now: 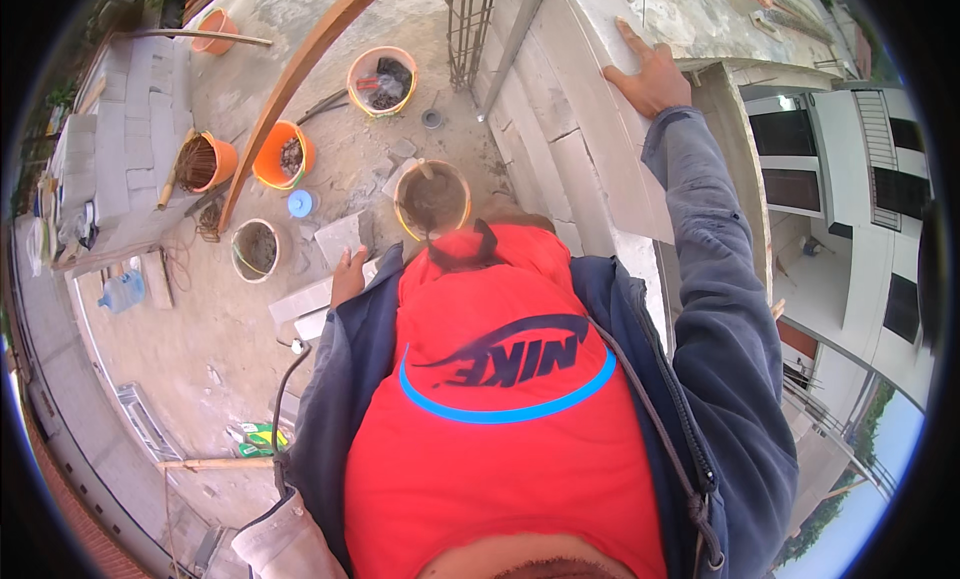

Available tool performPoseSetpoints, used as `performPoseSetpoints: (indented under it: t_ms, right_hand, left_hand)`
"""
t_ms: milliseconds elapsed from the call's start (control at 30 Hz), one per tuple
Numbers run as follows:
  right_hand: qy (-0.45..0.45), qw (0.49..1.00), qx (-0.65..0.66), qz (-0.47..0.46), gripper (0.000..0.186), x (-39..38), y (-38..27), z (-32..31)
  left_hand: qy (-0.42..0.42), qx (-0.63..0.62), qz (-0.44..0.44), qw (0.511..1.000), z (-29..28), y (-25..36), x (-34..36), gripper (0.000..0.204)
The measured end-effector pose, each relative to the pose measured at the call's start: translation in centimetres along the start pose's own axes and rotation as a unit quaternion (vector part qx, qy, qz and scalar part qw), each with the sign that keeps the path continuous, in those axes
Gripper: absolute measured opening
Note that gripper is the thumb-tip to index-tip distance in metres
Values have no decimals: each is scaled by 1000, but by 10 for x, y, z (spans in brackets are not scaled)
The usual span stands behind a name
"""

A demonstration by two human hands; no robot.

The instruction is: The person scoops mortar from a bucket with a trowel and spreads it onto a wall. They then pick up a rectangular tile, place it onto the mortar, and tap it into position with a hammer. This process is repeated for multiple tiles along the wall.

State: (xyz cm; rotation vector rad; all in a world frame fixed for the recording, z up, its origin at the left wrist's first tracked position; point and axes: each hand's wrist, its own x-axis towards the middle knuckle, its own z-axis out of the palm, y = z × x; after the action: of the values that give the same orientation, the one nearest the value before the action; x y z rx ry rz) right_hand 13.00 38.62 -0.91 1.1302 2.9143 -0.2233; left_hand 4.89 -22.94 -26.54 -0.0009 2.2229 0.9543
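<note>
My right hand [657, 82] rests on the top edge of a pale block wall [580, 89]. Its index finger and thumb are stretched out and apart, and nothing is held in it. Close to the index finger runs a thin upright line [644, 1]. Down at my left side hangs my left hand [348, 277], fingers loosely apart and holding nothing that I can see. Loose pale blocks [342, 237] lie on the floor beside it. Just in front of my body stands a bucket of grey mortar [433, 199], with a handle sticking out at its rim.
Orange buckets [284, 155] and a mortar pail [256, 251] stand on the floor, near a blue lid [300, 204]. A long wooden beam [290, 84] slants across the view. Stacked blocks [125, 144] are at the left. A rebar cage [470, 34] rises beside the wall.
</note>
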Motion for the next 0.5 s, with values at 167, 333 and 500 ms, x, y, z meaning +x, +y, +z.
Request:
performPoseSetpoints:
  t_ms: [167, 333, 500]
  right_hand:
    - [13, 1000, 19, 16, 78, 0, 15, 15]
    - [29, 1000, 4, 6, 72, 7, 0, 14]
    - [54, 998, -15, -3, 72, 6, 7, 24]
  left_hand:
    - [4, -48, -77, 996, -16, 20, -42, 95]
    - [47, -24, -97, 994, -8, -99, -40, 92]
    - [-16, 45, -84, 995, -2, -134, -10, 100]
